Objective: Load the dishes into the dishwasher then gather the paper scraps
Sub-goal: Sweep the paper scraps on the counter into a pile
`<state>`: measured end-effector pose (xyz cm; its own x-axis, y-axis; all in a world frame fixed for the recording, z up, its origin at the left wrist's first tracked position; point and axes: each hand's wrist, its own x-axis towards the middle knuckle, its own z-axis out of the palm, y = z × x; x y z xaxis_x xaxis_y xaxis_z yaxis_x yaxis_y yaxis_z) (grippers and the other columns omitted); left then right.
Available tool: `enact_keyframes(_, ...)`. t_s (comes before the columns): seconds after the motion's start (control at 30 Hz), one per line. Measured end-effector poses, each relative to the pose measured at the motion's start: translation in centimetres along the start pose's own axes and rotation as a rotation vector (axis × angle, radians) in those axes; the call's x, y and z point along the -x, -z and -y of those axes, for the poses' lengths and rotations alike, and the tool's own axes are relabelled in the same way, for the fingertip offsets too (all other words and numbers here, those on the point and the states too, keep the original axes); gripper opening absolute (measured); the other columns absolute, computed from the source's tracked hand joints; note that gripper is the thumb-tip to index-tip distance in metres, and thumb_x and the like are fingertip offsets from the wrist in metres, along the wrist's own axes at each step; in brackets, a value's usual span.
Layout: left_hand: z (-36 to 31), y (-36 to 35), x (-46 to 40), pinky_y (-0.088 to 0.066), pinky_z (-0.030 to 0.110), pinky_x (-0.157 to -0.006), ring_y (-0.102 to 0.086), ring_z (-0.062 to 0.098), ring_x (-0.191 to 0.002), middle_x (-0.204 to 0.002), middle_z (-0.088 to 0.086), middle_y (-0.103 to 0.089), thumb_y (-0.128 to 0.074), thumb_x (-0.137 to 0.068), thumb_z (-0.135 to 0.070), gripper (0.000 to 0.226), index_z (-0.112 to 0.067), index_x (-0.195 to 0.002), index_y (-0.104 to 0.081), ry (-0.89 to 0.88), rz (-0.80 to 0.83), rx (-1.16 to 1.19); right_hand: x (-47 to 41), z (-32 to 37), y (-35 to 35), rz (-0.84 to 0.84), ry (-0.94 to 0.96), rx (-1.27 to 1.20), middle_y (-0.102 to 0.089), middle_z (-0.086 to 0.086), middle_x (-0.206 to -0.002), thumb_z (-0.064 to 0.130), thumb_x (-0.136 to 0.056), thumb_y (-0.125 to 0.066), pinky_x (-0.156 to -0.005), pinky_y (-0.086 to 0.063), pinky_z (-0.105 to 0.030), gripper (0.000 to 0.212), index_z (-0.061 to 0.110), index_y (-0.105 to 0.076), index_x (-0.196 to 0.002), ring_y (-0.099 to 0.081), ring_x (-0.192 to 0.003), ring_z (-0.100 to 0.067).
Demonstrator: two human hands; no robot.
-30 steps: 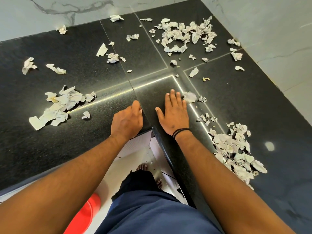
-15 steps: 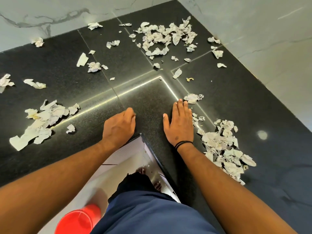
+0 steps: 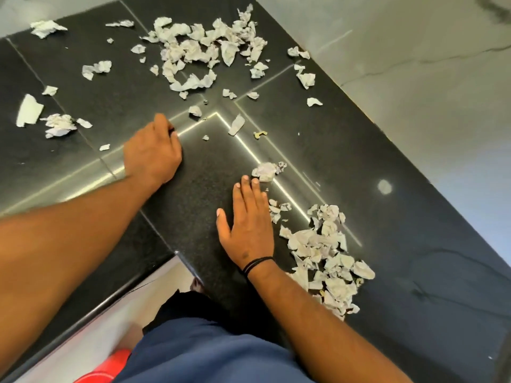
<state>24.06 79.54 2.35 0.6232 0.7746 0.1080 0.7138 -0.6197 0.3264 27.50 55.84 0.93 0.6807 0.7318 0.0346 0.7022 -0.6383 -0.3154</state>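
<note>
Paper scraps (image 3: 322, 252) at lower right look feather-light, crumpled — best swept (not pinched). Right hand (image 3: 249, 219) lies flat on the tabletop (image 3: 387, 272); left hand (image 3: 152, 153) curls loosely, holding nothing visible.

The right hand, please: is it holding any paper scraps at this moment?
No, the right hand lies flat on the black counter with fingers straight, and the nearest crumpled scrap sits just past its fingertips.

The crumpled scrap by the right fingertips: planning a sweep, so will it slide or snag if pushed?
The crumpled scrap looks thin and light, so it would probably slide easily on the polished black counter. Being loosely wadded, it may tumble or flatten rather than hold shape. The right hand lies flat, suited to sweeping.
</note>
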Motion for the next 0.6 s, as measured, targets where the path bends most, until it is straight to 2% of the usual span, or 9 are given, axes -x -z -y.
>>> enact_keyframes(0.13,0.3,-0.4,-0.1,-0.044,0.049,-0.066,-0.062,0.043,-0.086,-0.097,0.018,-0.065,-0.044,-0.102,-0.034,0.019,-0.015,-0.102,-0.046,-0.016,-0.017,-0.007,-1.2,0.1,1.0,-0.112,0.096,-0.024,-0.041,-0.009,-0.156,0.038,-0.093,-0.057,-0.117,-0.030,-0.048,0.055,0.007,-0.057,-0.138,-0.033,-0.145,-0.032)
enact_keyframes(0.23,0.5,-0.7,-0.3,-0.044,0.048,-0.066,-0.062,0.041,-0.086,-0.098,0.017,-0.065,-0.045,-0.102,-0.034,0.019,-0.015,-0.101,-0.047,-0.017,-0.037,-0.029,-5.5,0.5,1.9,-0.209,0.122,0.004,-0.046,-0.008,-0.152,0.039,-0.089,-0.058,-0.116,-0.030,-0.048,0.054,0.009,-0.060,-0.134,-0.039,-0.139,-0.034)
enact_keyframes(0.3,0.5,-0.7,-0.3,-0.044,0.047,-0.066,-0.062,0.040,-0.086,-0.098,0.016,-0.065,-0.045,-0.102,-0.034,0.020,-0.015,-0.101,-0.047,-0.021,-0.038,-0.025,-9.3,0.2,2.2,-0.173,0.047,0.024,-0.045,-0.011,-0.151,0.041,-0.088,-0.057,-0.118,-0.027,-0.050,0.059,0.006,-0.056,-0.136,-0.037,-0.140,-0.036)
enact_keyframes(0.37,0.6,-0.7,-0.3,-0.044,0.046,-0.065,-0.061,0.039,-0.084,-0.098,0.015,-0.065,-0.045,-0.102,-0.034,0.019,-0.015,-0.101,-0.046,-0.027,-0.044,-0.016,-12.5,-0.9,2.2,-0.061,-0.025,0.065,-0.040,-0.013,-0.154,0.044,-0.090,-0.054,-0.120,-0.022,-0.051,0.062,0.005,-0.053,-0.138,-0.032,-0.143,-0.037)
enact_keyframes(0.47,0.6,-0.6,-0.3,-0.043,0.044,-0.063,-0.060,0.038,-0.082,-0.096,0.015,-0.065,-0.044,-0.102,-0.034,0.019,-0.016,-0.100,-0.045,-0.042,-0.042,-0.015,-13.8,-2.7,2.2,0.057,-0.061,0.109,-0.035,-0.017,-0.157,0.045,-0.097,-0.047,-0.123,-0.017,-0.049,0.065,0.001,-0.045,-0.144,-0.025,-0.148,-0.035)
enact_keyframes(0.6,0.7,-0.6,-0.3,-0.046,0.045,-0.064,-0.061,0.036,-0.082,-0.095,0.013,-0.065,-0.044,-0.102,-0.035,0.020,-0.016,-0.102,-0.048,-0.028,-0.030,-0.026,-10.2,-4.1,2.7,0.007,-0.028,0.088,-0.048,-0.015,-0.145,0.037,-0.096,-0.053,-0.122,-0.022,-0.050,0.051,0.001,-0.056,-0.132,-0.038,-0.141,-0.033)
